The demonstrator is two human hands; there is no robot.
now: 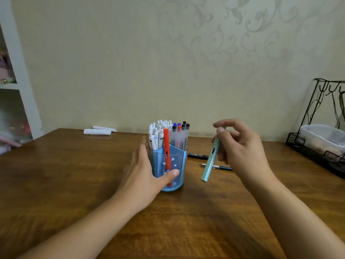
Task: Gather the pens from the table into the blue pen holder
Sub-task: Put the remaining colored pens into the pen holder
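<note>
The left hand (pixel 143 171) wraps the blue holder (pixel 169 165), thumb on its front; an orange pen (pixel 167 152) stands inside. The right hand (pixel 240 146) pinches a mint pen (pixel 210 161) aloft, just right of the holder. Behind it on the table (pixel 74 174) lie a black marker (pixel 197 156) and a teal pen (pixel 216 166); a wire rack (pixel 317 128) stands far right

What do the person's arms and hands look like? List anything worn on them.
Both forearms are bare up to the bottom edge of the picture: no sleeves show. The left hand and right hand wear no gloves, and no rings, watch or bracelet can be seen on the fingers or wrists. The nails look short and unpainted.
</note>
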